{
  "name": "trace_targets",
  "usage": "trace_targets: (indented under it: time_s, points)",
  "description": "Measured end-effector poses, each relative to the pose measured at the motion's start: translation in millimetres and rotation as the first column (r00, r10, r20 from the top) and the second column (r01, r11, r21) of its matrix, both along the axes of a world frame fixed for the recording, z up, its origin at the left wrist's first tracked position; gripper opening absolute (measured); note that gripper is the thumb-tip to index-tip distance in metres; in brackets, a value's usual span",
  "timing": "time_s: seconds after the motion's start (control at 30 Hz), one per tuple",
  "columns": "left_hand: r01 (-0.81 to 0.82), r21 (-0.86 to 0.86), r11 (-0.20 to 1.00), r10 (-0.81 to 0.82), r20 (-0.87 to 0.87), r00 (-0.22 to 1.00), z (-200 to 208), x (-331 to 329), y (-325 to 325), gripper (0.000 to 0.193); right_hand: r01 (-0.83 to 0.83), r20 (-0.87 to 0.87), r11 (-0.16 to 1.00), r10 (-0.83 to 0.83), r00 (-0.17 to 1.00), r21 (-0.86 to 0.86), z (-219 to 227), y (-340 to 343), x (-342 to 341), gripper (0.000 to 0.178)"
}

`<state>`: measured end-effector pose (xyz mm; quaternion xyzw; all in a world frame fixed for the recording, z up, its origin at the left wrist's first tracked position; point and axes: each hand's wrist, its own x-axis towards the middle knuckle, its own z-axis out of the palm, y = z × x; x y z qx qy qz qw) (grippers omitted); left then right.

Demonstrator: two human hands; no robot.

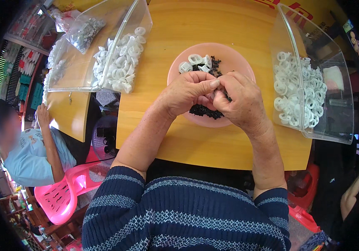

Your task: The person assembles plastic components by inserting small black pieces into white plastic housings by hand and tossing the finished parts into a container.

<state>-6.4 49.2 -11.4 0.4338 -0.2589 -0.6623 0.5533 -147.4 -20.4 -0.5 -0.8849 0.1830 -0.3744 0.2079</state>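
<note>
My left hand and my right hand meet above a round pink plate. Thumbs and fingertips of both are pinched together, and whatever lies between them is too small or too hidden to make out. Under my hands, many small black parts are spread over the plate. A few white ring-shaped plastic pieces rest near its far left side, just beyond my left hand. My fingers and wrists cover part of the plate's middle.
A clear bin with white plastic pieces stands at the left, a bag of small metal parts by it. Another clear bin with white rings stands right. A person in a light blue shirt sits left by a pink chair.
</note>
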Motion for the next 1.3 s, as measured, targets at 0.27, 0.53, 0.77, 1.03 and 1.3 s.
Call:
trace_targets:
  time_s: [0.27,0.53,0.77,1.03,1.3]
  points:
    - [-0.040,-0.154,0.987,0.028,-0.078,0.997,16,16,-3,0.023,-0.076,0.187,0.832,-0.034,0.982,0.549,2,-15,-6,0.020]
    - [0.131,-0.535,0.835,0.296,0.636,0.712,126,-41,-59,0.023,0.068,0.096,0.748,-0.173,0.980,0.660,-14,-31,-13,0.017]
    - [0.139,-0.002,0.990,0.036,0.970,-0.242,24,13,-49,0.022,-0.087,-0.421,0.989,0.131,0.897,0.122,-14,-1,-3,0.021]
    - [-0.043,-0.191,0.981,0.195,0.945,0.263,8,4,-47,0.018,-0.075,-0.492,0.990,0.125,0.861,0.120,-19,1,1,0.016]
    - [-0.283,-0.115,0.952,0.271,-0.112,0.956,10,20,-16,0.017,-0.174,0.165,0.315,0.057,0.985,0.933,-5,-28,-9,0.015]
